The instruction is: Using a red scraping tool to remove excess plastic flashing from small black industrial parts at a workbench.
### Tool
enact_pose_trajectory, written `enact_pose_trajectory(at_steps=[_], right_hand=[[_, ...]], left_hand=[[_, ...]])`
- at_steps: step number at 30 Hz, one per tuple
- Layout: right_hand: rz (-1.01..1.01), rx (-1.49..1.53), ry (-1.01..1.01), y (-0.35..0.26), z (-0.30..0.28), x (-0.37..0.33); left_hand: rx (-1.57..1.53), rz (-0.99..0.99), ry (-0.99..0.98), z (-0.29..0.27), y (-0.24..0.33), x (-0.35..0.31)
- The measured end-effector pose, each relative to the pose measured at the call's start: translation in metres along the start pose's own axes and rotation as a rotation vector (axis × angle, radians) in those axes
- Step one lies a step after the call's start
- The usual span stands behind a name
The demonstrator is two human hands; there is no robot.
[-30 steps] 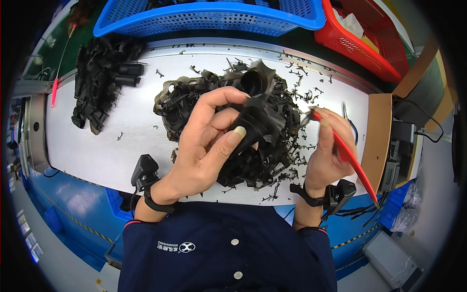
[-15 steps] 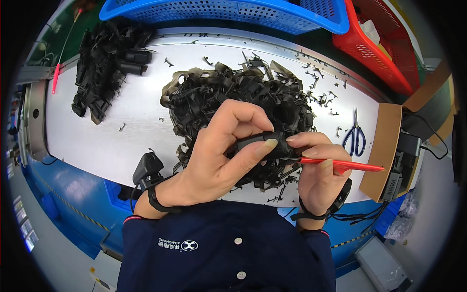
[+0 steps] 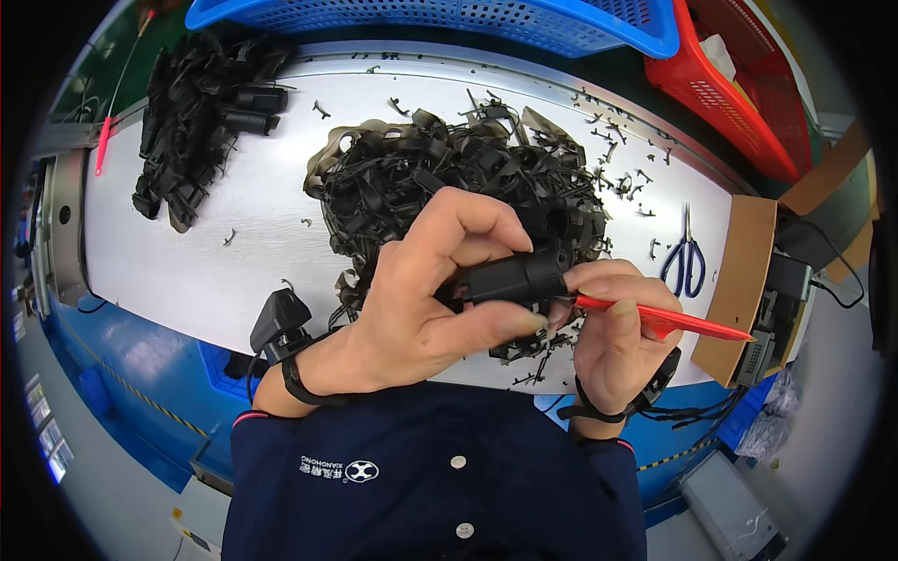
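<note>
I see the left hand (image 3: 398, 323) gripping a black plastic part (image 3: 514, 278), its fingers bent over the upper side and its thumb along the lower; the part lies roughly sideways, a stepped cylinder, just right of that palm and between the two hands; I have the right hand (image 3: 613, 341) closed around a red-handled tool (image 3: 692, 323), whose tip end points left at the part's lower right edge; whether the tip touches it, I cannot tell; the right fingertips are right beside the part's right end; below and beyond the hands, I see a heap of black pieces (image 3: 402, 178) on the white table (image 3: 234, 290); dark-handled snips (image 3: 690, 262) lie to the right, near a cardboard box (image 3: 734, 280).
</note>
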State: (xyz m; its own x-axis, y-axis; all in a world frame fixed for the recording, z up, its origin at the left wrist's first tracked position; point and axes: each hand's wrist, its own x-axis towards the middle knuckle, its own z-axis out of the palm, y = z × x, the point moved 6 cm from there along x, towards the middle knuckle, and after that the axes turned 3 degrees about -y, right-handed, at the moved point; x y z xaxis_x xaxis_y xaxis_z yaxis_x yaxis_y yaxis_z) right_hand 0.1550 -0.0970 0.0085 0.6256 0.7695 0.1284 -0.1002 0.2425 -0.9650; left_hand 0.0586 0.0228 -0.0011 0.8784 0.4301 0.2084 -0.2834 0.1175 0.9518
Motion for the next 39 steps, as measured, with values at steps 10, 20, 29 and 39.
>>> enact_pose_trajectory(at_steps=[10,20,29,39], right_hand=[[-0.048,0.157,0.026,0.001,-0.003,0.001],[-0.083,0.075,0.048,0.0,-0.001,-0.001],[-0.128,-0.044,0.039,0.0,0.0,-0.001],[-0.375,-0.762,0.095,-0.015,0.012,-0.005]], left_hand=[[0.189,-0.047,0.069,0.0,-0.006,-0.002],[0.401,0.092,0.052,0.001,0.003,-0.001],[0.36,0.107,0.069,0.002,0.001,-0.003],[0.706,0.498,0.02,0.013,0.013,-0.006]])
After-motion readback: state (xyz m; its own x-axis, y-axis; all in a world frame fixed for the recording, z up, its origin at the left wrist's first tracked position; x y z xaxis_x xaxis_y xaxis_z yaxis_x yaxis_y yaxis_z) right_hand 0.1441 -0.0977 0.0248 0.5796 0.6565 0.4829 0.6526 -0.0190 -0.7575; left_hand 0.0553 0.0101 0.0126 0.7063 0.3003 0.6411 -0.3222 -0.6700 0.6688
